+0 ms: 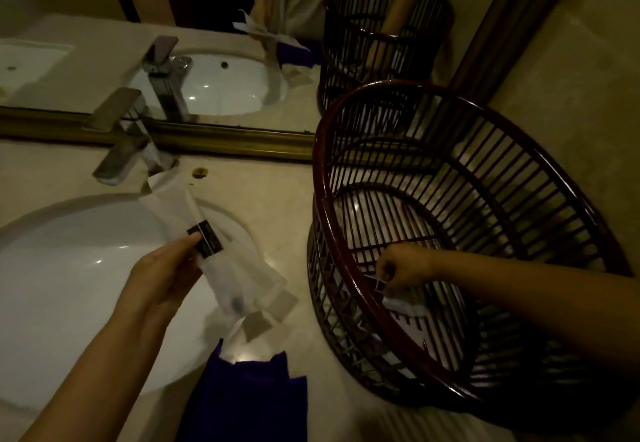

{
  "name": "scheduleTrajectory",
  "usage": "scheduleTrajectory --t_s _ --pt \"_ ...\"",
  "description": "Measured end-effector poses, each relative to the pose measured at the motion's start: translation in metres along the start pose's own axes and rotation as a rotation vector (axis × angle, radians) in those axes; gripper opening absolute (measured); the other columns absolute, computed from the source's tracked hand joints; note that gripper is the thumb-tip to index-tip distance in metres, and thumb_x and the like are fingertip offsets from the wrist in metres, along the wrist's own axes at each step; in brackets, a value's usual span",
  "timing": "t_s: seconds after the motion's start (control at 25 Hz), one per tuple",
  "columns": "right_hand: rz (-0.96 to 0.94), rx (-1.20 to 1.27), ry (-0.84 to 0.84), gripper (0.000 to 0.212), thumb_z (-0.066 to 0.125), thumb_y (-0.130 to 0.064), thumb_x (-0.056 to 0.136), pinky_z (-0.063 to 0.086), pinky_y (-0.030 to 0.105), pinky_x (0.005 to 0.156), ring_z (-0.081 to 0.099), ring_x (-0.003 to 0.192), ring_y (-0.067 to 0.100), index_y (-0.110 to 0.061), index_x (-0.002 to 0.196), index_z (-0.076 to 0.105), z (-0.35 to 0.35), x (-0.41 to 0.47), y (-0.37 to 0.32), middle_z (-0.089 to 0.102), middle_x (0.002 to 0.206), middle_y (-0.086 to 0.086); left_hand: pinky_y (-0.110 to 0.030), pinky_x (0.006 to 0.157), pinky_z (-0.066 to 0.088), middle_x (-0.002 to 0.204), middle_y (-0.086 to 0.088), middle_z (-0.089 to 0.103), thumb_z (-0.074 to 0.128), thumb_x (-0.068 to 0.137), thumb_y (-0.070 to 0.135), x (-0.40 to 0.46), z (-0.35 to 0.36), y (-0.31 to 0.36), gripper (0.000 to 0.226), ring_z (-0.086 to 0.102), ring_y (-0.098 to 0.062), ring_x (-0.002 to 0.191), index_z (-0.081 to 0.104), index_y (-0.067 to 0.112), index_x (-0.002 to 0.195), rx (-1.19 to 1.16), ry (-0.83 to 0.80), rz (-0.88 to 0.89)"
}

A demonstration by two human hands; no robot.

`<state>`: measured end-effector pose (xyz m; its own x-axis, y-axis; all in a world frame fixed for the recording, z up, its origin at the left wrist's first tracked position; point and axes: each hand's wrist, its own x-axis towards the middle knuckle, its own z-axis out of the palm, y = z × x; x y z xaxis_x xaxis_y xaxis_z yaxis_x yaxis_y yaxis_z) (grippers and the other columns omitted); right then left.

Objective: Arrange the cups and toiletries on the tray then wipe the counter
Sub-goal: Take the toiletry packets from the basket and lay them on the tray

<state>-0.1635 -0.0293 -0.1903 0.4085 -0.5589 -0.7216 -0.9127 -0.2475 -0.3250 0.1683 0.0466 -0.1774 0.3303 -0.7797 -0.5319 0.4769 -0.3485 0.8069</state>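
A: Left hand (166, 268) status?
B: It is gripping several white toiletry packets (221, 261) above the sink (69, 268) rim.
A: Right hand (398, 268)?
B: It is pinching one small packet (381, 284) inside the dark slatted basket (450, 102) standing on the counter (270, 181), beside a purple cloth (249, 400).

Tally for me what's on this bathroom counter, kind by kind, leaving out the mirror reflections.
Dark slatted basket: 1
White toiletry packets, held in the left hand: a bunch, uncountable
White packet in the right hand: 1
Purple cloth: 1
Faucet: 1
Sink: 1
Total: 5, plus the bunch
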Motion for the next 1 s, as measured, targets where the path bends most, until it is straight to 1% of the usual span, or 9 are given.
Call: scheduleTrajectory --t_s 0.04,0.12,0.28,0.4,0.48,0.6,0.72,0.84,1.0 --pt "-0.026 -0.006 -0.007 0.009 0.060 -0.009 0.084 0.045 0.015 0.065 0.055 0.078 0.009 -0.012 0.090 0.065 0.000 0.000 0.000 0.054 0.076 -0.010 -0.024 0.065 0.058 0.075 -0.003 0.073 0.053 0.088 0.008 0.001 0.002 -0.001 0.010 0.066 -0.015 0.077 0.063 0.011 0.089 0.002 -0.003 -0.002" --pt "-0.052 0.045 -0.008 0.010 0.058 -0.006 0.084 0.044 0.014 0.063 0.052 0.070 0.005 -0.015 0.082 0.062 -0.008 -0.005 0.000 0.052 0.073 -0.010 -0.024 0.065 0.058 0.083 -0.006 0.070 0.054 0.088 0.008 0.004 0.006 -0.004 0.010 0.065 -0.016 0.081 0.063 0.011 0.090 -0.001 -0.010 -0.013" --pt "0.070 0.254 -0.219 0.008 0.061 -0.010 0.084 0.051 0.027 0.086 0.058 0.082 0.008 -0.017 0.083 0.064 -0.007 -0.022 0.002 0.059 0.080 -0.007 -0.030 0.069 0.059 0.095 -0.009 0.066 0.056 0.086 0.009 0.009 0.009 -0.008 0.009 0.064 -0.018 0.086 0.063 0.011 0.092 0.008 -0.010 -0.034" --pt "0.149 0.142 -0.285 0.018 0.063 -0.013 0.082 0.048 0.030 0.093 0.057 0.087 0.012 -0.023 0.068 0.058 0.024 -0.018 -0.010 0.057 0.076 -0.006 -0.027 0.068 0.059 0.092 -0.008 0.068 0.057 0.085 0.009 0.009 0.011 -0.010 0.009 0.066 -0.017 0.084 0.065 0.012 0.089 0.014 -0.017 -0.030" --pt "0.181 0.062 -0.203 0.023 0.063 -0.014 0.082 0.048 0.026 0.088 0.055 0.083 0.011 -0.023 0.064 0.053 0.035 -0.012 -0.014 0.054 0.073 -0.007 -0.025 0.064 0.059 0.082 -0.007 0.072 0.058 0.085 0.009 0.007 0.010 -0.009 0.008 0.066 -0.017 0.082 0.065 0.012 0.085 0.016 -0.012 -0.028" --pt "0.205 0.124 -0.114 0.017 0.065 -0.015 0.081 0.049 0.028 0.090 0.055 0.092 0.014 -0.022 0.071 0.054 0.030 -0.011 -0.010 0.053 0.080 -0.006 -0.026 0.060 0.058 0.070 -0.002 0.074 0.059 0.084 0.009 0.006 0.010 -0.009 0.008 0.067 -0.016 0.078 0.065 0.013 0.083 0.019 -0.010 -0.024" --pt "0.223 0.232 -0.091 0.012 0.068 -0.015 0.078 0.050 0.023 0.078 0.056 0.090 0.012 -0.019 0.087 0.061 0.013 -0.016 -0.005 0.056 0.085 -0.006 -0.030 0.067 0.054 0.076 -0.005 0.073 0.059 0.084 0.009 0.006 0.010 -0.008 0.007 0.066 -0.019 0.081 0.065 0.012 0.083 0.016 -0.011 -0.027" --pt "0.222 0.280 -0.027 0.008 0.065 -0.014 0.080 0.050 0.024 0.076 0.058 0.089 0.012 -0.023 0.081 0.064 -0.019 -0.029 -0.005 0.060 0.089 -0.004 -0.029 0.068 0.049 0.089 -0.010 0.068 0.060 0.084 0.009 0.006 0.015 -0.005 0.005 0.064 -0.020 0.083 0.065 0.011 0.085 0.013 -0.016 -0.034" --pt "0.194 0.373 0.244 0.004 0.062 -0.014 0.082 0.046 0.027 0.071 0.056 0.087 0.018 -0.017 0.084 0.065 -0.085 -0.078 -0.007 0.060 0.090 0.003 -0.030 0.070 0.051 0.087 -0.009 0.069 0.062 0.082 0.010 0.000 0.024 0.005 0.005 0.066 -0.019 0.081 0.066 0.010 0.086 0.028 -0.050 -0.023"
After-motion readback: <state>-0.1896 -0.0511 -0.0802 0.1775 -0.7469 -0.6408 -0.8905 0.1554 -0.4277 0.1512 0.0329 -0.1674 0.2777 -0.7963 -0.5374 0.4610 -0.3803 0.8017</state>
